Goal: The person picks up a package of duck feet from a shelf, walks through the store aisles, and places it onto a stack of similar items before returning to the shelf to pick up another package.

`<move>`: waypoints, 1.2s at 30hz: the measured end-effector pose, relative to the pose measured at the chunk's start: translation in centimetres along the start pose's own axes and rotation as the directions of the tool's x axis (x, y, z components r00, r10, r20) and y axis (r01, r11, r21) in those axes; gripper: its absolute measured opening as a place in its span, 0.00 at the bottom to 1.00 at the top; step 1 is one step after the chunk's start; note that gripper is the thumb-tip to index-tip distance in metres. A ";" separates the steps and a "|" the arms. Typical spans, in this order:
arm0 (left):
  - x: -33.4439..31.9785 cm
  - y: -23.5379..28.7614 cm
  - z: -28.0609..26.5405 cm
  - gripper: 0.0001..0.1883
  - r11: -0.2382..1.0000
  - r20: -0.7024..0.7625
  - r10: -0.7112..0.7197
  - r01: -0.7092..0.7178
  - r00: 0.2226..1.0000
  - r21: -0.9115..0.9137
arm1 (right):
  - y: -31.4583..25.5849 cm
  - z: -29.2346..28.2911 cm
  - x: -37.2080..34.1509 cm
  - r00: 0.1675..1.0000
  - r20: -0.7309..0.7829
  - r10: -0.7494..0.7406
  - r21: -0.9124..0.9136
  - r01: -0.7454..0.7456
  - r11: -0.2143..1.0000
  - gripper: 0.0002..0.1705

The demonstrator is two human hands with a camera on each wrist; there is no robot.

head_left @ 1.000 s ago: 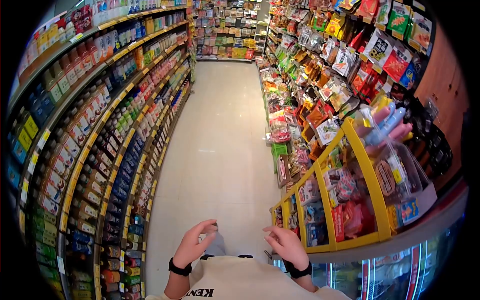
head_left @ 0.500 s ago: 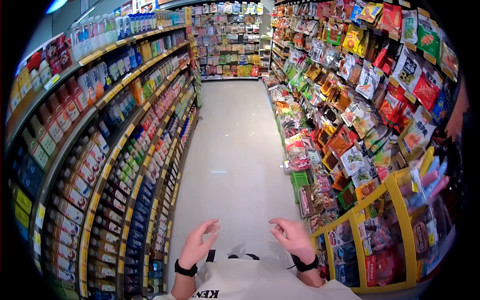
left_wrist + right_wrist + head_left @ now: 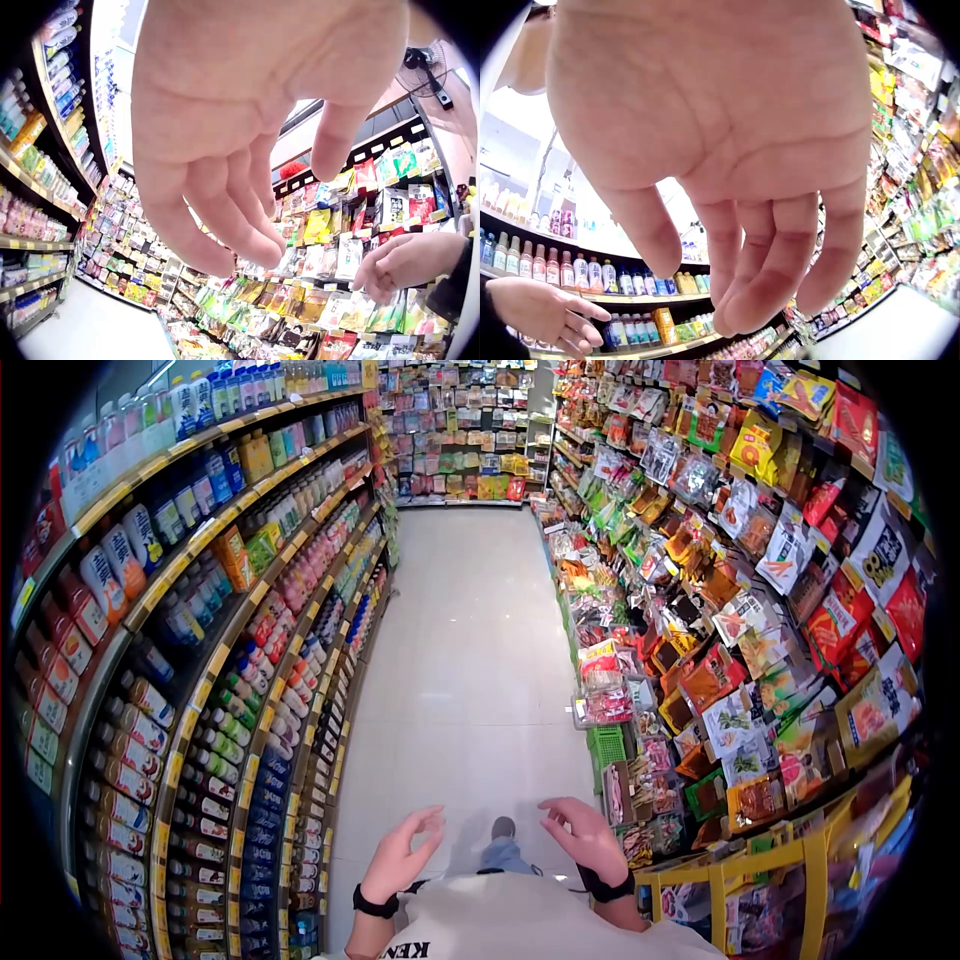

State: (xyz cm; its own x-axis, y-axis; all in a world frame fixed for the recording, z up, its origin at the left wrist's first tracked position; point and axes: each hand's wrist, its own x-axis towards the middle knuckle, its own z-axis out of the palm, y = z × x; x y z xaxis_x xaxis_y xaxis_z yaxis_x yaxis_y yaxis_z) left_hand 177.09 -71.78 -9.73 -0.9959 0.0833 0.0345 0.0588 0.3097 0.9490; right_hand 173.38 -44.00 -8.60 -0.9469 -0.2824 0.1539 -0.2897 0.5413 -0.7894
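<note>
My left hand (image 3: 402,852) is held out in front of the body with relaxed, slightly bent fingers and nothing in it. The right hand (image 3: 582,834) mirrors it on the other side, its fingers loosely bent and the palm bare. Each wrist wears a black band. In the left wrist view the palm and fingers fill the upper middle, with the right hand (image 3: 409,262) at the lower right. The right wrist view shows the right palm close up and the left hand (image 3: 544,315) at the lower left. Neither hand touches any goods.
Shelves of bottled drinks (image 3: 130,770) line the left side of the aisle. Hanging snack packets (image 3: 740,620) cover the right side, above a green basket (image 3: 606,748) and a yellow rack (image 3: 722,900). A pale tiled floor (image 3: 460,680) runs to a back wall of packets (image 3: 460,440).
The view has moved forward along the aisle; the yellow rack has slid down toward the lower right edge. A shoe and trouser leg now show below. Both hands keep much the same pose.
</note>
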 end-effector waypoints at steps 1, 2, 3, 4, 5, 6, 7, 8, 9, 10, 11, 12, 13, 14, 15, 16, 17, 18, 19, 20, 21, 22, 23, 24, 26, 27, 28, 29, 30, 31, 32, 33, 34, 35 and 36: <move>2.0 0.5 0.1 0.19 0.999 -0.007 0.034 -0.034 0.999 0.039 | 0.6 -0.5 1.7 1.000 0.004 0.002 0.001 -0.002 1.000 0.12; 4.1 1.1 0.3 0.19 0.999 -0.012 0.032 -0.032 0.999 0.037 | 1.3 -1.1 3.7 0.999 -0.008 -0.040 -0.012 0.040 0.999 0.12; 6.1 1.6 0.4 0.19 0.996 -0.034 0.077 -0.076 0.996 0.053 | 1.8 -1.9 5.5 0.996 -0.020 -0.085 -0.025 0.084 0.996 0.11; 7.9 2.0 0.5 0.19 0.990 -0.052 0.122 -0.118 0.991 0.074 | 2.1 -2.8 7.2 0.996 -0.018 -0.088 -0.023 0.088 0.996 0.11; 9.8 1.9 0.7 0.19 0.988 -0.072 0.140 -0.136 0.987 0.068 | 2.2 -3.8 8.9 0.994 -0.027 -0.106 -0.031 0.105 0.994 0.11; 11.7 1.9 0.8 0.19 0.987 -0.076 0.149 -0.144 0.986 0.068 | 2.5 -4.8 10.6 0.991 -0.036 -0.127 -0.044 0.126 0.991 0.11; 13.5 1.8 1.1 0.19 0.984 -0.082 0.171 -0.165 0.982 0.073 | 3.0 -5.7 11.9 0.990 -0.039 -0.139 -0.051 0.137 0.989 0.11; 15.4 1.8 1.4 0.19 0.979 -0.090 0.196 -0.189 0.977 0.078 | 3.6 -6.5 13.3 0.994 -0.034 -0.107 -0.047 0.105 0.993 0.11; 16.9 1.9 1.7 0.19 0.977 -0.100 0.206 -0.199 0.973 0.080 | 4.3 -7.1 14.6 0.997 -0.026 -0.074 -0.040 0.073 0.997 0.11; 18.0 2.0 2.2 0.19 0.980 -0.096 0.176 -0.166 0.980 0.106 | 5.1 -7.5 15.9 0.996 -0.024 -0.084 -0.043 0.083 0.996 0.11; 19.0 2.0 2.6 0.20 0.983 -0.089 0.138 -0.126 0.986 0.131 | 6.0 -7.8 16.8 0.997 -0.012 -0.080 -0.082 0.079 0.994 0.11; 20.2 1.8 2.9 0.20 0.984 -0.093 0.135 -0.123 0.986 0.127 | 6.8 -8.0 17.7 0.997 -0.001 -0.073 -0.121 0.072 0.990 0.11; 21.3 1.5 3.0 0.20 0.991 -0.061 0.099 -0.093 0.993 0.092 | 7.5 -8.1 18.7 0.999 0.009 -0.051 -0.077 0.051 0.996 0.11; 22.6 1.2 3.2 0.20 0.996 -0.025 0.064 -0.063 0.998 0.057 | 8.2 -8.2 19.6 0.999 0.011 -0.049 -0.081 0.050 0.996 0.11; 23.9 0.6 3.4 0.20 0.996 -0.023 0.065 -0.064 0.998 0.054 | 8.8 -8.1 20.5 1.000 0.016 -0.015 -0.038 0.015 0.999 0.11; 25.4 -0.2 3.5 0.20 0.995 -0.015 0.066 -0.065 0.998 0.077 | 9.4 -8.0 21.4 1.000 0.018 0.019 0.004 -0.019 1.000 0.11; 27.0 -0.7 3.5 0.20 0.993 -0.004 0.067 -0.067 0.998 0.101 | 10.3 -7.8 22.3 0.999 0.017 0.039 -0.003 -0.039 0.999 0.12; 28.6 -1.0 3.5 0.20 0.992 0.004 0.072 -0.072 0.997 0.101 | 10.9 -7.8 23.4 0.999 0.009 0.043 -0.004 -0.043 0.999 0.12; 30.2 -1.3 3.5 0.21 0.996 0.020 0.054 -0.055 0.998 0.063 | 11.5 -7.8 24.5 0.997 0.014 0.069 0.001 -0.069 0.998 0.13; 32.0 -1.5 3.3 0.21 0.999 0.037 0.038 -0.039 0.999 0.026 | 12.0 -7.8 25.7 0.995 0.018 0.095 0.006 -0.095 0.995 0.13; 33.8 -1.6 3.0 0.21 0.999 0.048 0.044 -0.045 0.998 0.025 | 12.6 -7.8 27.0 0.995 0.008 0.100 0.004 -0.100 0.995 0.13; 35.7 -1.7 2.7 0.21 0.999 0.063 0.032 -0.034 0.997 0.017 | 13.2 -7.8 28.4 0.990 -0.019 0.143 0.039 -0.142 0.989 0.15; 37.7 -1.9 2.4 0.22 1.000 0.076 0.023 -0.024 0.997 0.011 | 13.7 -7.9 30.1 0.982 -0.044 0.182 0.075 -0.179 0.981 0.16; 39.7 -2.1 1.9 0.22 0.999 0.077 0.034 -0.035 0.996 0.012 | 14.0 -8.0 31.9 0.983 -0.053 0.176 0.073 -0.172 0.982 0.16; 43.6 -2.6 0.7 0.21 0.983 0.069 0.144 -0.150 0.987 0.101 | 14.3 -8.1 35.6 0.981 -0.103 0.162 0.018 -0.161 0.987 0.19; 45.3 -2.8 -0.1 0.21 0.984 0.079 0.141 -0.148 0.987 0.101 | 14.4 -7.9 37.4 0.979 -0.107 0.172 0.021 -0.170 0.985 0.19; 47.6 -2.7 -1.1 0.20 0.989 0.088 0.122 -0.128 0.989 0.073 | 14.4 -7.9 39.7 0.979 -0.134 0.152 0.040 -0.148 0.988 0.20; 49.7 -2.5 -2.0 0.20 0.993 0.099 0.101 -0.105 0.990 0.044 | 14.3 -8.0 41.9 0.978 -0.161 0.135 0.058 -0.128 0.990 0.21; 51.6 -2.3 -2.9 0.20 0.993 0.107 0.101 -0.106 0.989 0.042 | 13.8 -8.2 43.8 0.976 -0.167 0.142 0.057 -0.134 0.989 0.21; 53.5 -2.2 -4.1 0.21 0.989 0.105 0.133 -0.139 0.986 0.047 | 13.1 -8.3 45.8 0.974 -0.197 0.114 0.068 -0.102 0.992 0.21; 55.5 -2.2 -5.1 0.22 0.983 0.102 0.167 -0.174 0.981 0.057 | 12.6 -8.3 47.6 0.970 -0.230 0.084 0.081 -0.067 0.994 0.22; 57.4 -2.8 -5.9 0.22 0.984 0.103 0.171 -0.176 0.980 0.033 | 12.6 -8.1 49.3 0.966 -0.243 0.085 0.087 -0.065 0.994 0.22; 59.0 -3.1 -6.4 0.22 0.982 0.114 0.178 -0.184 0.977 0.042 | 12.5 -8.0 50.9 0.962 -0.256 0.095 0.083 -0.076 0.994 0.22; 60.6 -3.4 -6.9 0.21 0.986 0.124 0.141 -0.150 0.982 0.071 | 12.6 -7.9 52.5 0.957 -0.270 0.106 0.079 -0.088 0.993 0.22; 62.2 -3.6 -7.2 0.20 0.989 0.132 0.098 -0.112 0.986 0.099 | 13.0 -7.7 53.9 0.953 -0.282 0.114 0.087 -0.093 0.992 0.22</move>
State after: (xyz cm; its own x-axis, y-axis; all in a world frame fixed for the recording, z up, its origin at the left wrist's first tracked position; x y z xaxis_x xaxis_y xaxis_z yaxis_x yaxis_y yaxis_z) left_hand 114.43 -74.50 -8.78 -0.9675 0.2380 0.0861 0.1765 0.3910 0.9033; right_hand 117.55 -46.06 -5.93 -0.9744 0.0153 0.2243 -0.1876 0.4943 -0.8488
